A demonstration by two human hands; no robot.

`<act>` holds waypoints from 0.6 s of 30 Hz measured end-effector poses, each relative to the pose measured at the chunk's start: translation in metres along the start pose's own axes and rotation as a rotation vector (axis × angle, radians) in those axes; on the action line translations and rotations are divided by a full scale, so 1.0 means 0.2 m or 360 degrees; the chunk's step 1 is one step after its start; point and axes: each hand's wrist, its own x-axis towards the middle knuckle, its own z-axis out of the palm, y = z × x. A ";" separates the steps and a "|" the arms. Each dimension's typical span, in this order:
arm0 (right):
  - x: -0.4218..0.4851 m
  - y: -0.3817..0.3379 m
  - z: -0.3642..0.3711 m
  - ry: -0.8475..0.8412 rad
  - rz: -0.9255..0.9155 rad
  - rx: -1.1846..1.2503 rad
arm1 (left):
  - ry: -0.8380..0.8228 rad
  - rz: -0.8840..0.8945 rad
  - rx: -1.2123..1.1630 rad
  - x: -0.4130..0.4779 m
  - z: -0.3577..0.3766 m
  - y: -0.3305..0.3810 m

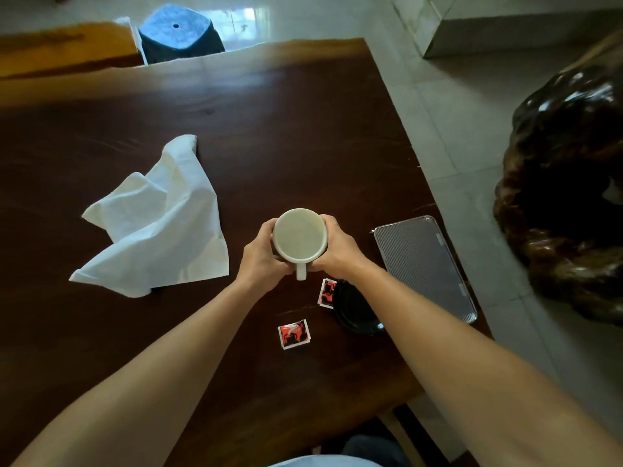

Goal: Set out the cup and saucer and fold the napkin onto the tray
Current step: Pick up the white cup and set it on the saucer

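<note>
Cup (300, 235), white with its handle toward the person, sits mid-desk (303, 129), clasped between left hand (261, 252) and right hand (338, 249). Crumpled napkin (158, 220) lies left; black saucer (354, 311) and metal tray (424, 264) lie right.

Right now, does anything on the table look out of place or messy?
Yes. The napkin lies crumpled and unfolded on the table, left of the cup that both hands hold, far from the tray. Two sachets lie loose, one partly under the dark saucer. No spill shows.
</note>
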 end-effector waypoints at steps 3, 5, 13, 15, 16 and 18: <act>-0.09 0.04 -0.04 -0.0009 -0.0042 -0.0009 | 0.0028 0.0011 0.0013 -0.08 0.04 0.04; -0.14 0.07 -0.07 -0.0011 -0.0070 -0.0026 | 0.0033 0.0027 0.0028 -0.14 0.08 0.08; -0.31 0.29 -0.20 -0.0084 -0.0125 -0.0132 | 0.0130 -0.0015 0.0030 -0.38 0.33 0.20; -0.35 0.34 -0.23 -0.0109 -0.0145 -0.0167 | 0.0157 -0.0041 -0.0002 -0.43 0.40 0.22; -0.37 0.36 -0.25 -0.0121 -0.0158 -0.0182 | 0.0170 -0.0049 -0.0010 -0.46 0.44 0.23; -0.40 0.42 -0.28 -0.0143 -0.0184 -0.0207 | 0.0197 -0.0065 -0.0007 -0.50 0.51 0.24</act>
